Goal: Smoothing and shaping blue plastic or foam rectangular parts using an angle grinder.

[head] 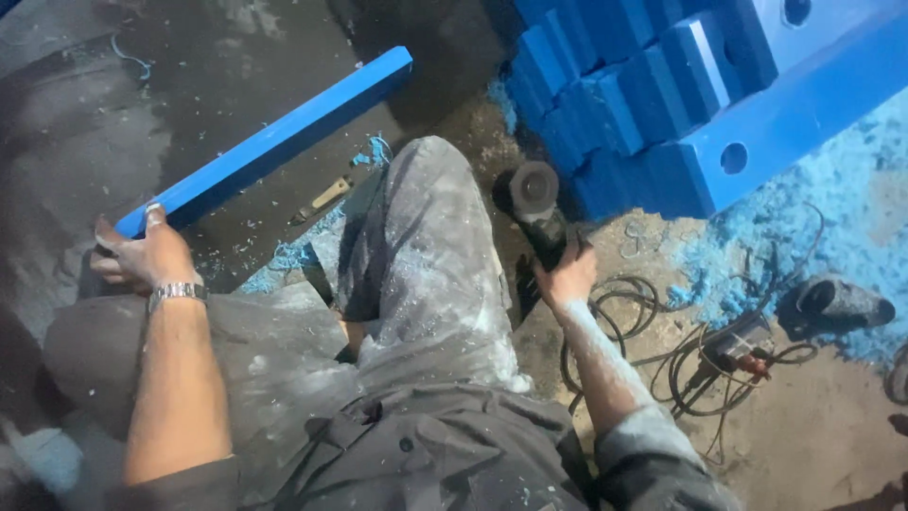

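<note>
One stack of blue blocks (662, 104) lies beyond the right hand (567, 276), which is closed around one black power tool (535, 203), while the left hand (142, 254), fingers curled, grips the near end of one long blue bar (274, 142); one cable tangle (690, 355) lies right of the right hand.

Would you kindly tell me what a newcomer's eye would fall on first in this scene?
The bright blue stacked blocks at upper right stand out first, with blue shavings spread over the floor beside them. The left hand grips the near end of a long blue bar at left, while the right hand holds a dark power tool by the knee.
</note>
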